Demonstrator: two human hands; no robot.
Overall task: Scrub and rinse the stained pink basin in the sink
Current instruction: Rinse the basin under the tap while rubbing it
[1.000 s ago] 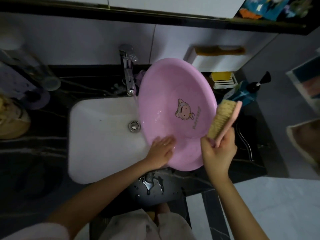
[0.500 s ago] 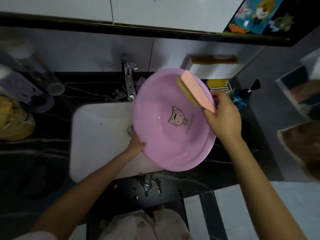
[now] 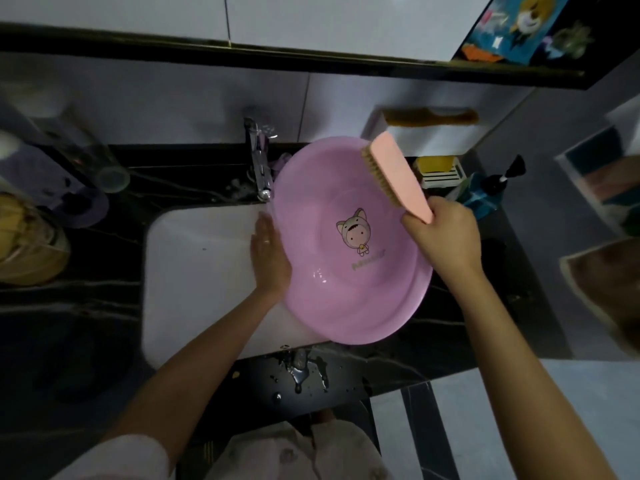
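Counter (image 3: pixel 86 306) of dark veined stone at far left, carrying a clear tumbler (image 3: pixel 110 174); I cannot make out anything inside it.

White sink (image 3: pixel 194 271) is set into the counter. The faucet (image 3: pixel 261 174) at its back edge drops a thin stream just left of the basin's rim.

Left hand (image 3: pixel 268 258): fingers straight and together, palm pressed flat against the outer left wall of the pink basin (image 3: pixel 349 299), bracing it.

The basin is tipped up on edge with its opening turned toward me. Its left part is over the sink and its right part overhangs the counter. Inside it I see a cartoon sticker (image 3: pixel 355 232) on the floor and a small glint of water pooled low, to the left of the sticker, but nothing else.

A puddle (image 3: pixel 301 372) lies on the counter's front edge, below the basin.

Right hand (image 3: pixel 446 237): fingers wrapped round the handle of a brush (image 3: pixel 394 171) with a pink back and tan bristles facing left. The brush head is up at the basin's far right rim. I cannot tell whether the bristles touch it.

Behind the brush, a slatted soap rack (image 3: pixel 441 180) holds a yellow bar (image 3: pixel 434 163). A dark pump bottle (image 3: pixel 491 192) stands just right of it.
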